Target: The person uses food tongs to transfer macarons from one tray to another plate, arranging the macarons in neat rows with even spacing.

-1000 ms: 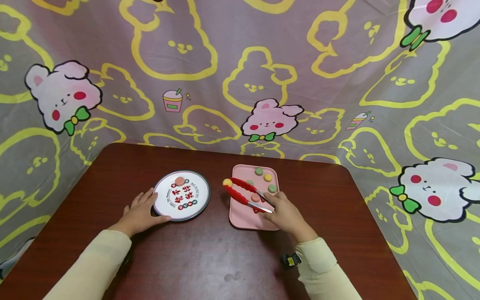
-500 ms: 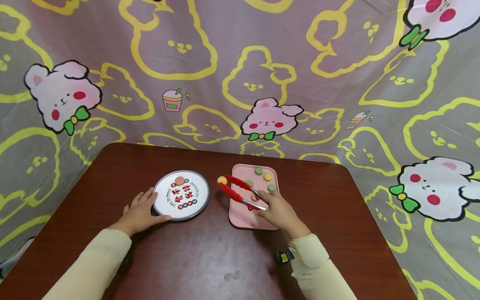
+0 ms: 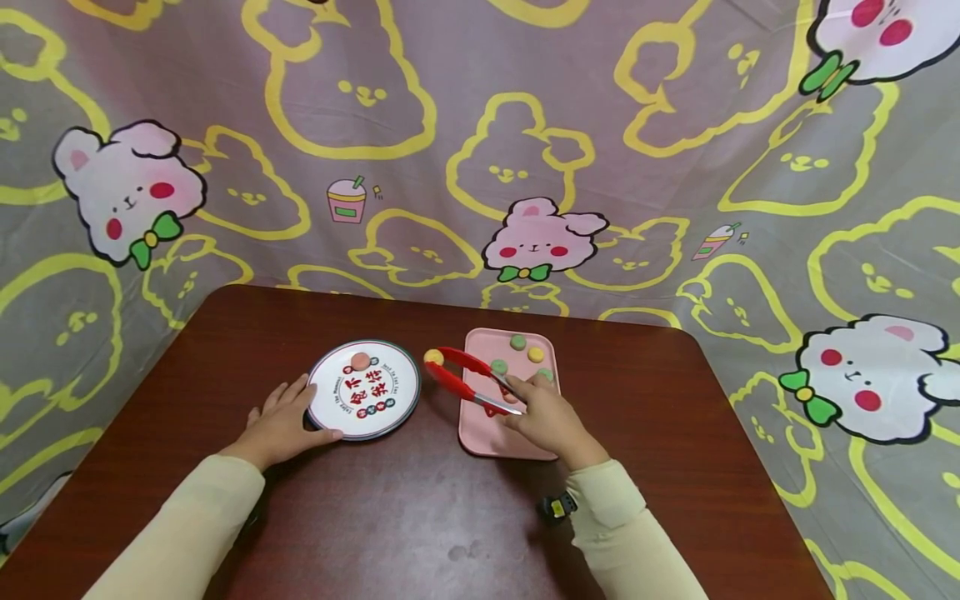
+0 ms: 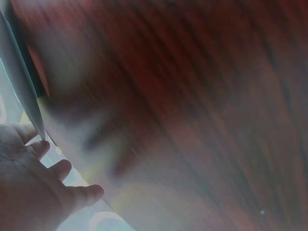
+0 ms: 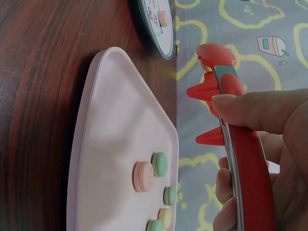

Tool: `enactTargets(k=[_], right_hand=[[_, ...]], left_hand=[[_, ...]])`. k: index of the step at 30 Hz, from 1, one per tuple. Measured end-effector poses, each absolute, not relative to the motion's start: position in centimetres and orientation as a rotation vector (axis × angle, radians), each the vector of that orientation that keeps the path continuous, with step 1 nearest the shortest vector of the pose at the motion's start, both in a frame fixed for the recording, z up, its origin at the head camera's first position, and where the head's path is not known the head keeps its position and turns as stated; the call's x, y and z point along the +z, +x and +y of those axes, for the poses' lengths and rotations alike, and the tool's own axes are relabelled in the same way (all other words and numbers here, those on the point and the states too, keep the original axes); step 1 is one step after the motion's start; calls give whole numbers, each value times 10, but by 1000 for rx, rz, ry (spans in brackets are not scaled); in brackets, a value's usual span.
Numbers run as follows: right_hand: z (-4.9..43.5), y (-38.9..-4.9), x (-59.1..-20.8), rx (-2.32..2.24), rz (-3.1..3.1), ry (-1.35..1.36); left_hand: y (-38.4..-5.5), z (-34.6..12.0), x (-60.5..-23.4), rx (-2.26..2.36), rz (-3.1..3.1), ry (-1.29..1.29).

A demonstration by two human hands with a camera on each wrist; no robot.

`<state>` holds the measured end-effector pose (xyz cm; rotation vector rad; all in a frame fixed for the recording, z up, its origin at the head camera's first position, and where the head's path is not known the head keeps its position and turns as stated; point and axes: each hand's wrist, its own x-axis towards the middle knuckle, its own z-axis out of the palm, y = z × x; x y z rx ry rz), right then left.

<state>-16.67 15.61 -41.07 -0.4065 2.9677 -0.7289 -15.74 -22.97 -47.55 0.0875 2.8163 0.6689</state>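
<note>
In the head view, on the dark red-brown wooden table [image 3: 420, 517], the left hand [image 3: 277, 429] has its fingers spread apart against the rim of a round white plate with red lettering [image 3: 402, 390]. The right hand [image 3: 551, 421] has fingers clamped round red-and-silver tongs [image 3: 452, 384], held over a pink rectangular tray [image 3: 504, 437]; their tips pinch 1 round yellow macaron [image 3: 433, 357] between tray and plate. The tray bears 5 macarons: 3 green, 1 yellow, 1 pink. Toward the plate's far side lies 1 pink macaron [image 3: 361, 362]. Behind hangs a yellow-outlined, bunny-printed greyish curtain [image 3: 420, 192].
</note>
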Motion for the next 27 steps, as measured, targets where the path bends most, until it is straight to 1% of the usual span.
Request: enactTargets(k=[11, 27], right_hand=[[148, -171, -411, -713, 2928, -388], [138, -177, -413, -707, 2942, -496]], left_hand=[[-157, -229, -473, 640, 2822, 89], [-159, -229, -475, 656, 2816, 83]])
